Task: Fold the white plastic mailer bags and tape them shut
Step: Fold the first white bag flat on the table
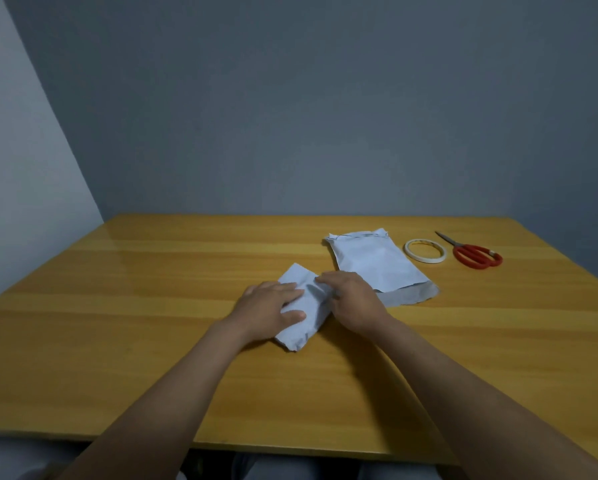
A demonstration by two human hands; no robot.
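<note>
Both hands are laid on a folded white mailer bag [299, 337] near the middle of the wooden table [152, 306]. The left hand [271, 308] is spread flat, its fingers nearly straight, and the bag is pressed down under it. The right hand [354, 301] is bent at the knuckles, its fingers curled over the bag's folded edge, which appears to be gripped; the thumb is hidden. A second bag [373, 261] is seen lying flat and unfolded just beyond the right hand, with a roll of tape [423, 259] and red scissors [463, 250] beside it, further right. The step in hand is judged to be the tightening of the fold. For this to be done well, the crease should be pulled snug by the right hand and flattened along its whole length, the bundle being pinned by the left so that the slippery plastic cannot spring open before tape is fetched.
</note>
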